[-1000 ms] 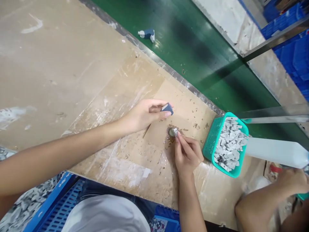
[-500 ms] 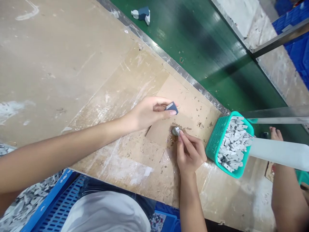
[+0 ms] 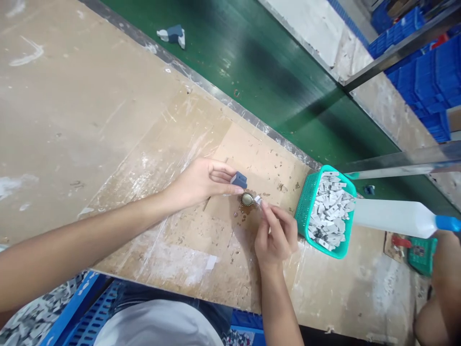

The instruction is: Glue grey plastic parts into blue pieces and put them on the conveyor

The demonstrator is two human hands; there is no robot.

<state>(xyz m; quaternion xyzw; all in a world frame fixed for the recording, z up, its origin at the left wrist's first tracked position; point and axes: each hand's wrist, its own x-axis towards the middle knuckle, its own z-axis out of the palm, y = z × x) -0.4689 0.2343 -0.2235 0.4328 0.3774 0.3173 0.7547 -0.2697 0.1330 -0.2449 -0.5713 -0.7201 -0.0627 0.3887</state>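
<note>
Between the thumb and fingers of my left hand point(image 3: 207, 181) is a small dark blue block-shaped piece point(image 3: 239, 180), held just above the worktable. My right hand point(image 3: 275, 235) pinches a small white-grey plastic piece point(image 3: 257, 199) by its end. Below the blue piece and left of the white one, a small round cap point(image 3: 247, 199) with a scalloped rim lies on a cardboard sheet point(image 3: 268, 158). Something pale and shiny fills the cap, and brown wet-looking spots surround it.
Right of my hands stands a green basket point(image 3: 306, 211) heaped with white-grey pieces. A white bottle point(image 3: 396, 218) with a blue cap lies beside it, near another person's arm point(image 3: 444, 283). Beyond the metal edge, a blue-and-white part point(image 3: 173, 35) rests on a green belt point(image 3: 216, 62).
The white piece has come off the cap to its right, in my right hand. My left hand has brought the blue piece down closer to the cap. The camera view has shifted.
</note>
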